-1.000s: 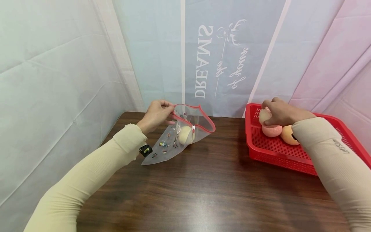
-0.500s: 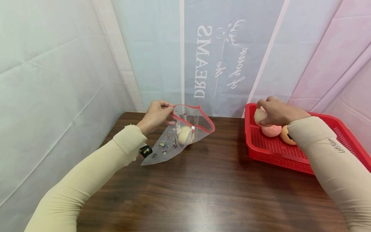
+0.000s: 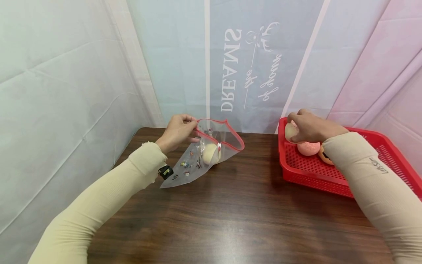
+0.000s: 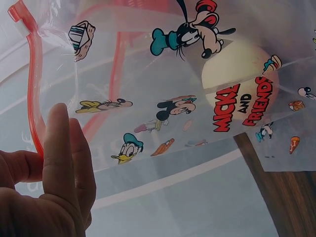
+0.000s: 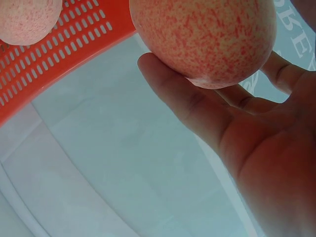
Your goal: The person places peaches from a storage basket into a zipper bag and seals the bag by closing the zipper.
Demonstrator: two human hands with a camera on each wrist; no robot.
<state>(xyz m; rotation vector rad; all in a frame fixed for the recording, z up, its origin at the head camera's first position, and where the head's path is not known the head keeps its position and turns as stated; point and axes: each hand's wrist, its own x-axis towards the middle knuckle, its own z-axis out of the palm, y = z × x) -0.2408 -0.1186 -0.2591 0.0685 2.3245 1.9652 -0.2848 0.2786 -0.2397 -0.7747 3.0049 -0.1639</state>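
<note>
My left hand (image 3: 177, 132) pinches the red-edged rim of a clear zip bag (image 3: 192, 161) printed with cartoon figures. The bag's mouth gapes toward the right, and its lower end lies on the table. Inside it sits a pale round fruit (image 3: 209, 154), also visible through the plastic in the left wrist view. Over the left end of the red basket (image 3: 316, 179), my right hand (image 3: 311, 128) grips a pale, red-speckled peach (image 5: 205, 39). In the right wrist view the fingers lie around the peach's underside, and its top is cut off.
Within the basket are a pink fruit (image 3: 308, 149) and an orange-yellow fruit (image 3: 324, 156), partly covered by my right sleeve. Brown wooden table (image 3: 230, 205) lies between bag and basket. Cloth walls (image 3: 184, 66) rise behind and at both sides.
My right hand has moved left with the peach, toward the basket's left rim. The left hand and the bag have stayed nearly still.
</note>
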